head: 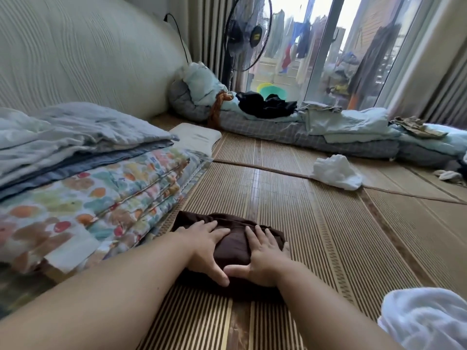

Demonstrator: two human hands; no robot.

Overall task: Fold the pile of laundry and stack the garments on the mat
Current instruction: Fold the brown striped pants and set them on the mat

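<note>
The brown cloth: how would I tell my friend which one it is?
Look at the striped woven straw mat beside the flowery quilt stack. The dark brown folded cloth lies there under the flat left hand and right hand; nearby loose cloths are white.

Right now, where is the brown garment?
In the head view the brown garment lies low and central on the striped mat, pressed flat under the left hand and right hand, just right of the folded floral quilt.
</note>
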